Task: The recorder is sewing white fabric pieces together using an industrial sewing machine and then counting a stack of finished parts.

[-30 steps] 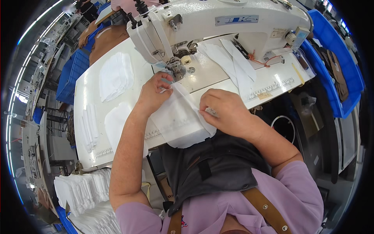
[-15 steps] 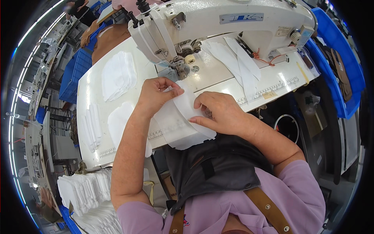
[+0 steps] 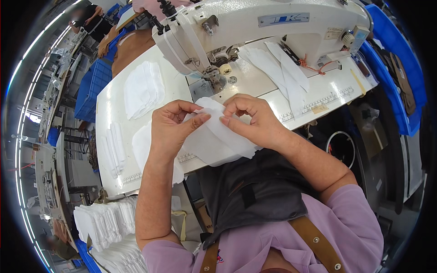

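Observation:
Between my hands, just in front of the sewing machine (image 3: 227,54), white fabric pieces (image 3: 214,143) lie layered, their lower part reaching the table's front edge. My left hand (image 3: 175,120) pinches the upper edge between thumb and fingers. On the other side, my right hand (image 3: 250,116) pinches the same fabric near its upper right edge. The machine's needle and presser foot (image 3: 216,79) stand just beyond the fabric, apart from it. Another white piece (image 3: 142,141) lies on the table, partly hidden by my left forearm.
A stack of white pieces (image 3: 143,88) and folded white strips (image 3: 114,148) lie at the table's left. Long white strips (image 3: 277,70) rest under the machine arm. Blue bins (image 3: 93,86) (image 3: 396,68) stand on either side. White bundles (image 3: 102,223) are piled lower left. A person (image 3: 91,20) stands far left.
My right hand has moved up and left, closer to my left hand, and now pinches the fabric's upper edge. The fabric lies flatter and its layers overlap more.

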{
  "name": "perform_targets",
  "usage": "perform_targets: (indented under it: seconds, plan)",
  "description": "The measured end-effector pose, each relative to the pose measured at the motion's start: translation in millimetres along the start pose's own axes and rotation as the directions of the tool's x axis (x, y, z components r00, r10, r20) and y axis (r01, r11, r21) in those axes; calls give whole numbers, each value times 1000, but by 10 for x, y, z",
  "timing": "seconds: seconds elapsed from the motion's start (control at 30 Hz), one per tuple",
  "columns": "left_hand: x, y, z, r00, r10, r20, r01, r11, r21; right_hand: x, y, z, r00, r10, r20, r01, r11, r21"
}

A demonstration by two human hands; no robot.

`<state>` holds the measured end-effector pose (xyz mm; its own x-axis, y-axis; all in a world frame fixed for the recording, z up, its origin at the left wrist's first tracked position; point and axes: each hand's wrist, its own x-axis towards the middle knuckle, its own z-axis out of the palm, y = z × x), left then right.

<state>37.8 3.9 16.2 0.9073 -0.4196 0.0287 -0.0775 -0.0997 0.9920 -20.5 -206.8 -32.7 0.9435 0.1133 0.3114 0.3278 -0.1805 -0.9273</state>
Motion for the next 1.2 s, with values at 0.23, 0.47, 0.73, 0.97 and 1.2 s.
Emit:
perform_targets:
  seconds: [0.23, 0.47, 0.73, 0.97, 1.2]
  plan:
    - [-18, 36, -66, 998, 35, 51, -47, 966, 253, 1, -80, -24, 997, 53, 49, -58, 993, 102]
    - [-31, 52, -28, 995, 102, 13, -102, 982, 159, 12, -120, -57, 999, 27, 36, -29, 998, 51]
    - [-63, 100, 26, 993, 115, 14, -116, 985, 126, 9, -113, -37, 998, 53, 27, -57, 981, 187]
    - [-66, 145, 70, 993, 112, -31, -109, 990, 90, 19, -101, -9, 999, 48, 25, -52, 977, 206]
    - [-64, 158, 63, 997, 81, 13, -82, 982, 171, 27, -113, 3, 999, 49, 18, -51, 977, 209]
